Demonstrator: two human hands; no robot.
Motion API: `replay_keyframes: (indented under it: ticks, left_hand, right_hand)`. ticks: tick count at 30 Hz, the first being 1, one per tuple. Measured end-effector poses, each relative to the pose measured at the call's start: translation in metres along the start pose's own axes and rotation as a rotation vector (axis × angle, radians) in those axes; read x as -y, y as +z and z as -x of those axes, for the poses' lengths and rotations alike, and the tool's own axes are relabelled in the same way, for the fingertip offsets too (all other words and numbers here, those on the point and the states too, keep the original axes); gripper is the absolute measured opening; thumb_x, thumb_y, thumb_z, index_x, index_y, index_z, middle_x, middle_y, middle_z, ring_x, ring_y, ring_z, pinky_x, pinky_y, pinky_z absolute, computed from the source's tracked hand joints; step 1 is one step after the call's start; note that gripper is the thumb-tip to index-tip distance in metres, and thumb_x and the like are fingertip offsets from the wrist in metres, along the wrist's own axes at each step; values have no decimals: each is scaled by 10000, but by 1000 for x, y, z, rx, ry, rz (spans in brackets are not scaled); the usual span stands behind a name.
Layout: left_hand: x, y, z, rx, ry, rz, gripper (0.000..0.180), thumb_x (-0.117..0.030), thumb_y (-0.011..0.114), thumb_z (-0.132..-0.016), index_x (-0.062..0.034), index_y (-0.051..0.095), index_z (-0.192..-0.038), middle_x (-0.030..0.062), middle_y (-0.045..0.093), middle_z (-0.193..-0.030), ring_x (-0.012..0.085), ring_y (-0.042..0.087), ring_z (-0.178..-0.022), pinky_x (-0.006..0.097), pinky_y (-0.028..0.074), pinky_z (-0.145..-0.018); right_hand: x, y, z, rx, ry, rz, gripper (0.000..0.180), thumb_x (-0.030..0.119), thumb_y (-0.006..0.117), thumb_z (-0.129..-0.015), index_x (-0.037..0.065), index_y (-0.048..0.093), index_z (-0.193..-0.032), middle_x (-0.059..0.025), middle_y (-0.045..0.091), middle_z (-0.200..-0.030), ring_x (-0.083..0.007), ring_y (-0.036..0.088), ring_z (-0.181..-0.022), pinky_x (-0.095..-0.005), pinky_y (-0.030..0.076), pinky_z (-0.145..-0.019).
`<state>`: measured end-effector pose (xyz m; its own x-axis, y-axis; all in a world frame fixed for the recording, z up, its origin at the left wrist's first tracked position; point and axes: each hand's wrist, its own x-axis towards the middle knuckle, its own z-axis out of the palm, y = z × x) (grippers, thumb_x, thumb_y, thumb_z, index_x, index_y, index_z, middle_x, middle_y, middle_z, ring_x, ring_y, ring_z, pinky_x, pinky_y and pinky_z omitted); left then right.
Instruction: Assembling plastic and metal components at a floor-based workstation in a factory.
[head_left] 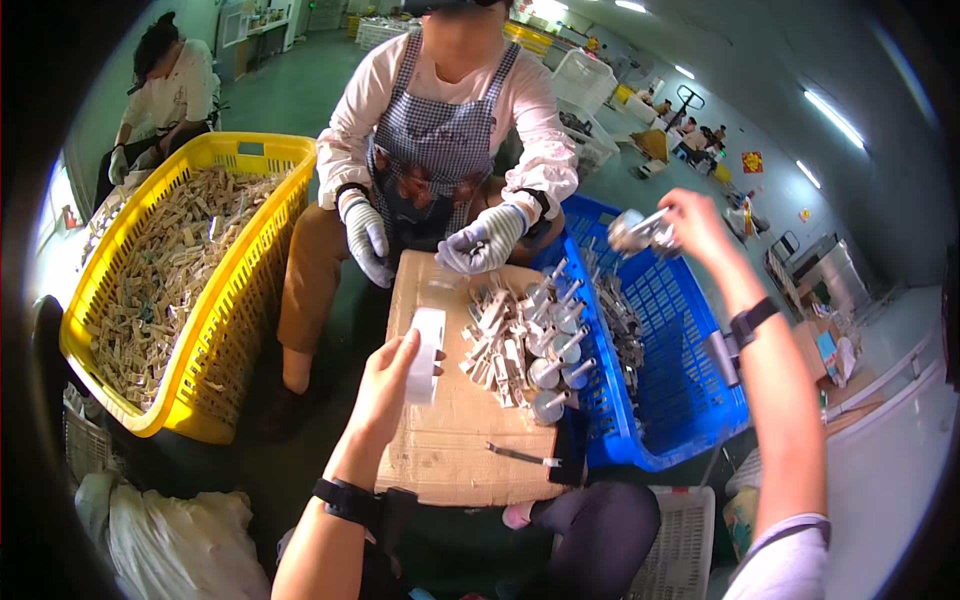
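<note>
My left hand [385, 385] holds a small white flat packet [428, 352] over the left part of a cardboard sheet [450, 450]. My right hand [690, 222] is raised above a blue crate [680, 400] and grips a shiny metal part [638, 231]. A pile of small white packets and round metal parts with stems [525, 350] lies on the cardboard between my hands. Across from me a person in a checked apron reaches gloved hands [480, 240] to the far edge of the cardboard.
A yellow crate [255, 260] full of pale packets stands at the left. More metal parts lie in the blue crate. Tweezers [520, 457] rest on the cardboard's near edge. A white basket [690, 540] sits near my knee. Another person sits at the far left.
</note>
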<state>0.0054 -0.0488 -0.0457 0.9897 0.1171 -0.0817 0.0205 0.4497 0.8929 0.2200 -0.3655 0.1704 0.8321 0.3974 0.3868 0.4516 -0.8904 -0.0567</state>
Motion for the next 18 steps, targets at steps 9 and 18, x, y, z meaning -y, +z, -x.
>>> replay_keyframes:
  ticks: [9,18]
  left_hand:
    - [-3,13,-12,-11,46,-259,360,-330,433,-926,1,562,-979,30,612,-860,66,525,-774,222,398,-723]
    - [-8,3,-15,-55,-36,-289,338,-303,472,-917,25,544,-953,29,575,-801,72,486,-739,229,399,-689]
  right_hand:
    - [-34,163,7,47,-52,54,128,46,535,-741,63,626,-828,-148,608,-847,-338,582,-834,-420,469,-713]
    - [-29,189,9,37,-45,65,173,16,510,-733,57,633,-848,-143,603,-873,-339,586,-831,-411,478,-707]
